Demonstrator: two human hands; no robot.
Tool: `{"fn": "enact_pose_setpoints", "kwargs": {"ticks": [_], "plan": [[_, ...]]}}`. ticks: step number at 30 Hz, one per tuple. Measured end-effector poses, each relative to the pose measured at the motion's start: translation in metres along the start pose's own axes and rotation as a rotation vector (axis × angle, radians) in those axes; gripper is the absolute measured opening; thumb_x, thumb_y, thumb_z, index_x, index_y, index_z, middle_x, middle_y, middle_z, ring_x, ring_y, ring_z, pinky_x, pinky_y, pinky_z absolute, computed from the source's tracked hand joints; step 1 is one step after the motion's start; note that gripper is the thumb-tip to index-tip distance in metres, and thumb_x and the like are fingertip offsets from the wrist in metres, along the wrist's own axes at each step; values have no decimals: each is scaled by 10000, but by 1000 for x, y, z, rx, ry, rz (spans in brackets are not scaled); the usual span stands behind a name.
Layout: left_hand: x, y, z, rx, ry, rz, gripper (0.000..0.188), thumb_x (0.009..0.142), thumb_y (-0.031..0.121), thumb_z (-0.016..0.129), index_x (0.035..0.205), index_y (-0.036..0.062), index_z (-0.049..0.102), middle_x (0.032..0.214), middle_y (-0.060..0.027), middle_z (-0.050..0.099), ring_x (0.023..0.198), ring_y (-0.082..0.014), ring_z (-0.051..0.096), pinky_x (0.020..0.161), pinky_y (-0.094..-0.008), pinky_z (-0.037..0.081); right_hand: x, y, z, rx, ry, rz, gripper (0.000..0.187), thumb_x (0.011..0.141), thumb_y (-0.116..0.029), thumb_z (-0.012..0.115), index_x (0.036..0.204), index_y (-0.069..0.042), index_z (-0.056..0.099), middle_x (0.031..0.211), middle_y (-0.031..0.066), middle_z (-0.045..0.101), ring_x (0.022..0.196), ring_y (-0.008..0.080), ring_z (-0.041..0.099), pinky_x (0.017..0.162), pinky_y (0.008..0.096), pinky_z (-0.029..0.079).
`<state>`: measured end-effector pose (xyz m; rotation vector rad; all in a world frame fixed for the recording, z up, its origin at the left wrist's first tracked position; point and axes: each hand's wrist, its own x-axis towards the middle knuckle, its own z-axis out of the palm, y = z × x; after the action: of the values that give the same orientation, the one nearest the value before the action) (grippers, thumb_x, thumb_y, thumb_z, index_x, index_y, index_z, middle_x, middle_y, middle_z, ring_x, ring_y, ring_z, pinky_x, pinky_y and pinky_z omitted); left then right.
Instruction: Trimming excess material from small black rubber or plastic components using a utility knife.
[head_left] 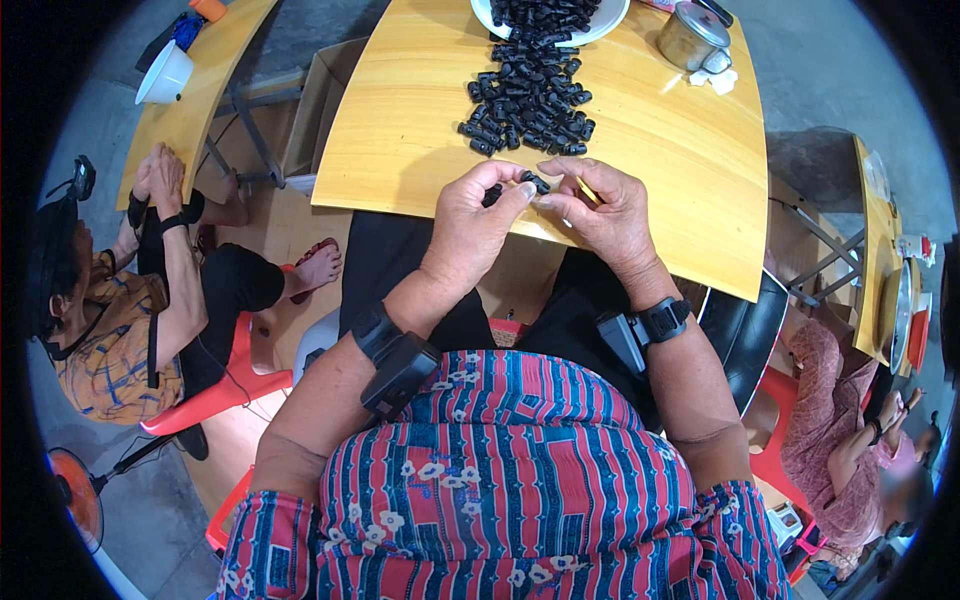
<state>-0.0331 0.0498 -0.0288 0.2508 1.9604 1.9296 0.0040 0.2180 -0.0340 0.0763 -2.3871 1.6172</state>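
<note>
In the head view, a small black piece [536, 183] looks short, round and a bit shiny. It is above the tabletop [400, 120], by the edge nearest the person. The left hand [476, 215] is nearly closed, pinching it with thumb and finger. The right hand [608, 212] curls around a thin yellow stick [588, 190]. A black heap [530, 105] of pieces lies toward the far edge.
</note>
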Motion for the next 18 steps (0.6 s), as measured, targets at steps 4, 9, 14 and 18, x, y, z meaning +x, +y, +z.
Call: {"fn": "enact_pose_setpoints", "kwargs": {"ticks": [4,9,14,18], "plan": [[0,1,2,-36,-1,-12,125,859,97,620,924,-10,625,820,-13,606,765,-60,514,690,-221,441,0,-1,-1,-12,-13,-20,277,703,-91,767,969,-58,694,819,87,676,731,162,642,675,261,504],[-1,6,4,-93,4,-92,138,869,110,616,937,-9,632,821,1,596,770,-49,504,679,-211,433,0,-7,-2,-58,6,-59,232,703,-71,757,927,-51,702,800,91,675,710,163,639,654,261,500],[0,4,4,-113,-2,-121,143,873,122,613,931,-7,631,819,4,590,774,-46,499,684,-207,433,-1,-2,-1,-27,40,-80,226,695,-60,755,915,-49,705,801,90,676,705,161,636,659,257,496],[0,5,5,-130,-32,-141,123,904,153,592,964,45,602,718,61,483,526,8,335,432,-169,261,-1,-3,-1,-28,29,-30,225,688,-41,749,907,-38,694,812,84,675,722,168,637,676,261,497]]}}
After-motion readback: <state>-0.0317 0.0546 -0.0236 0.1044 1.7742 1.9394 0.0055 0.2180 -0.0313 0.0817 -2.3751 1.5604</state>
